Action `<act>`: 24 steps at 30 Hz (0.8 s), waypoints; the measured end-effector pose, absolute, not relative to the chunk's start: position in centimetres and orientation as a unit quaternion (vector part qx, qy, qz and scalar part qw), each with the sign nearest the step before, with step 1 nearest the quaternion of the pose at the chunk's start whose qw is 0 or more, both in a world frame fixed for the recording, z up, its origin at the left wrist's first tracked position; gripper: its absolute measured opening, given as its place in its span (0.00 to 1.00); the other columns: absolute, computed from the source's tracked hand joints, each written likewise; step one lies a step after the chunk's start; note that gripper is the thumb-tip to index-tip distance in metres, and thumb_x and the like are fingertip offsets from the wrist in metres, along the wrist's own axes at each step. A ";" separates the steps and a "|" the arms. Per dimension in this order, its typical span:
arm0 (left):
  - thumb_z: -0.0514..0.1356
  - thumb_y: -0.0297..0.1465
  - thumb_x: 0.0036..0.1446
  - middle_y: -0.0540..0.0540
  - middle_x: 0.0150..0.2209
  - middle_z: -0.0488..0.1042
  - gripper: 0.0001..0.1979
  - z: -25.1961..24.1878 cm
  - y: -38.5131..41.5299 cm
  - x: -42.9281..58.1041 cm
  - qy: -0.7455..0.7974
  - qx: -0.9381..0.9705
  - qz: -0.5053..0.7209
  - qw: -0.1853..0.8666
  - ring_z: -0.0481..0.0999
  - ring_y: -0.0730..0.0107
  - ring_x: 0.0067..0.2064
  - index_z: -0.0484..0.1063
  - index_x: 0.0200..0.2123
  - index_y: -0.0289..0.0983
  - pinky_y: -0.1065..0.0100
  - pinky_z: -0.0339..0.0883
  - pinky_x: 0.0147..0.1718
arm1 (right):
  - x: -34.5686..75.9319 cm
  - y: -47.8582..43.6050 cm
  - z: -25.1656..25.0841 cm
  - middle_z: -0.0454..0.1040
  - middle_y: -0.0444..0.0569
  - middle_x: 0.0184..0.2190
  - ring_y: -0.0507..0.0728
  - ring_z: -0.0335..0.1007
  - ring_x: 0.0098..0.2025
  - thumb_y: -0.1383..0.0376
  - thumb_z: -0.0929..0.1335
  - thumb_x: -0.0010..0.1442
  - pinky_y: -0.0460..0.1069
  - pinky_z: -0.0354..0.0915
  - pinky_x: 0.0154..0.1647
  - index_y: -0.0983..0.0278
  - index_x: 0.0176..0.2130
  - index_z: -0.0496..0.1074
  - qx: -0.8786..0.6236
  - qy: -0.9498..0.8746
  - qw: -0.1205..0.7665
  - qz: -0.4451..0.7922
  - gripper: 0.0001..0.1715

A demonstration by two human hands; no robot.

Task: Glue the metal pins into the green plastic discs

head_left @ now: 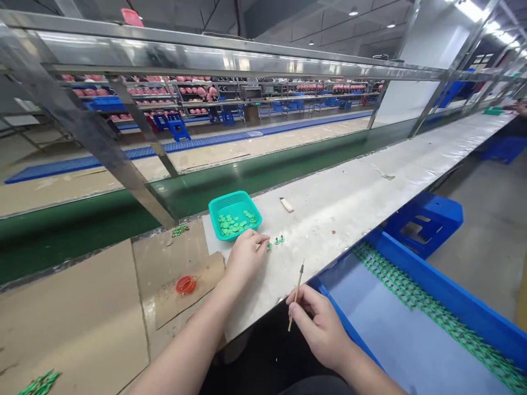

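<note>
Our left hand (246, 259) sits low over the white work table (349, 186), center of the frame, with its fingertips (262, 239) drawn together just beside a small green piece (269, 246). We cannot tell whether they clamp that piece. Two more small green pieces (279, 240) sit on the table just to the right, near the fingertips.

Our right hand (319, 329) is closed on a thin wooden stick (296, 302) with a dark tip, held tilted with the tip up. This hand is at the table's front edge, well apart from the left hand.

Directly above the left hand is a teal plastic basket (234, 211) holding a pile of flat green discs (234, 224). A small white object (286, 204) lies on the table to its right. To the left of the table, a red dish (185, 285) rests on a cardboard sheet (185, 285) — a few green bits (180, 230) lie near the basket, and a green strip (40, 383) lies at the lower left.

At the lower right, a blue tray (415, 312) holds long rows of green parts (415, 296), with a blue stool (424, 222) beyond it. A green conveyor belt (82, 236) runs behind the table. Another person's hand (521, 108) shows at the far upper right.
</note>
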State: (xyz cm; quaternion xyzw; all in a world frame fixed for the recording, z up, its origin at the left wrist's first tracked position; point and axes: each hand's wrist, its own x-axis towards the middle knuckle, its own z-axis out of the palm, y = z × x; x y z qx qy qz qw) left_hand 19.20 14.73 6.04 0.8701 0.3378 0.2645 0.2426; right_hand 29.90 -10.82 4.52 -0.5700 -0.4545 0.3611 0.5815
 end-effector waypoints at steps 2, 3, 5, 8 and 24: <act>0.70 0.44 0.78 0.41 0.59 0.84 0.17 5.4 15.3 19.9 0.339 0.875 0.256 0.233 0.86 0.56 0.56 0.81 0.59 0.38 0.49 0.85 0.58 | 30.3 -11.2 4.4 0.75 0.44 0.35 0.56 0.73 0.36 0.56 0.70 0.79 0.50 0.71 0.40 0.59 0.44 0.75 -0.572 -0.450 0.584 0.361 0.11; 0.70 0.44 0.78 0.40 0.59 0.84 0.17 5.2 15.5 20.0 0.340 0.876 0.253 0.231 0.86 0.56 0.56 0.81 0.59 0.38 0.49 0.85 0.58 | 30.4 -11.3 4.3 0.75 0.44 0.35 0.56 0.72 0.35 0.56 0.70 0.79 0.51 0.71 0.40 0.58 0.43 0.75 -0.573 -0.448 0.584 0.361 0.11; 0.70 0.44 0.78 0.40 0.59 0.83 0.17 4.9 15.5 20.1 0.340 0.877 0.249 0.229 0.86 0.56 0.56 0.81 0.60 0.39 0.49 0.85 0.58 | 30.6 -11.4 4.3 0.75 0.44 0.35 0.56 0.72 0.36 0.56 0.70 0.79 0.51 0.70 0.41 0.58 0.43 0.75 -0.573 -0.447 0.584 0.362 0.11; 0.70 0.43 0.78 0.40 0.60 0.83 0.17 4.8 15.2 20.1 0.341 0.876 0.248 0.235 0.85 0.56 0.57 0.81 0.59 0.39 0.48 0.84 0.60 | 30.9 -11.2 4.4 0.75 0.44 0.35 0.56 0.72 0.36 0.56 0.69 0.80 0.51 0.70 0.41 0.58 0.43 0.75 -0.574 -0.445 0.582 0.365 0.11; 0.68 0.60 0.72 0.43 0.41 0.86 0.28 9.4 4.4 12.7 0.335 0.695 0.214 0.599 0.83 0.61 0.41 0.89 0.45 0.39 0.55 0.81 0.51 | 28.0 -9.8 6.0 0.73 0.43 0.33 0.56 0.70 0.35 0.52 0.72 0.78 0.50 0.69 0.38 0.60 0.42 0.76 -0.547 -0.478 0.527 0.440 0.15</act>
